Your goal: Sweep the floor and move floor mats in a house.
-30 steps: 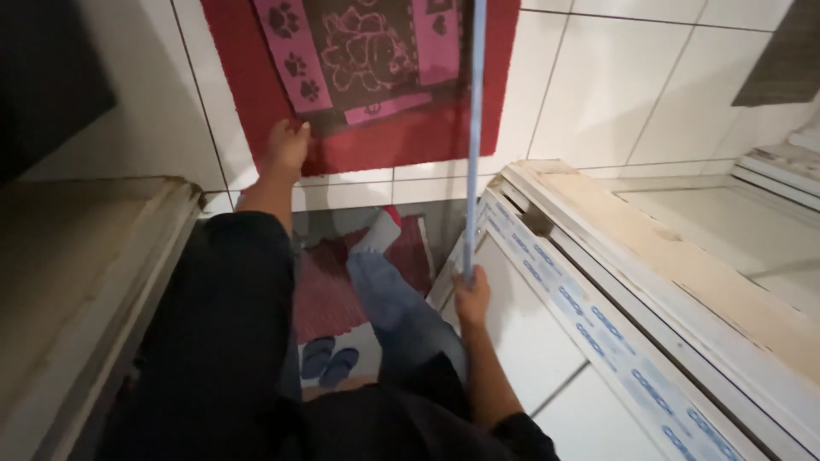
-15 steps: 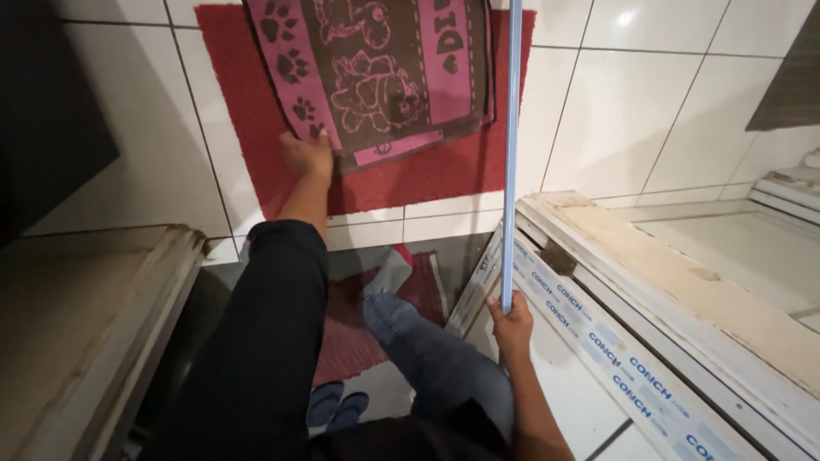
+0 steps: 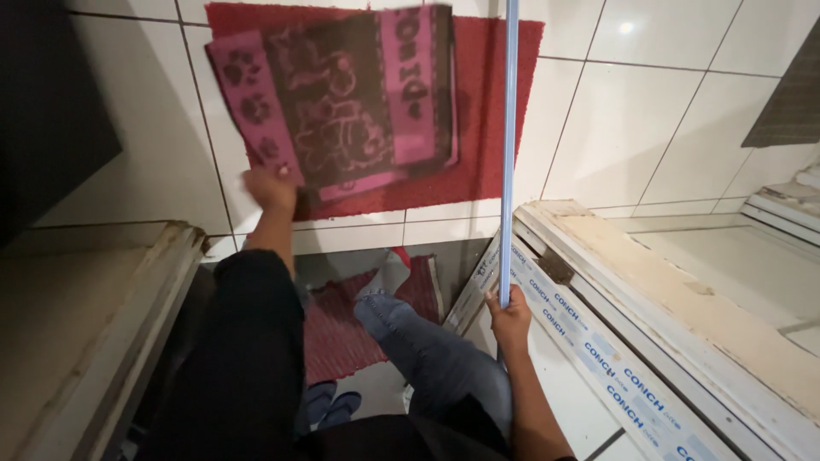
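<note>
My left hand (image 3: 268, 189) grips corner of pink mat (image 3: 342, 102), blurred, lying over red mat (image 3: 487, 102) on tiles. My right hand (image 3: 511, 322) closed around blue pole (image 3: 510, 145), upright beside door frame (image 3: 649, 282).

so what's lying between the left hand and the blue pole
In the head view, the pink and brown mat held by the left hand and the red mat beneath it fill the stretch to the blue pole.
</note>
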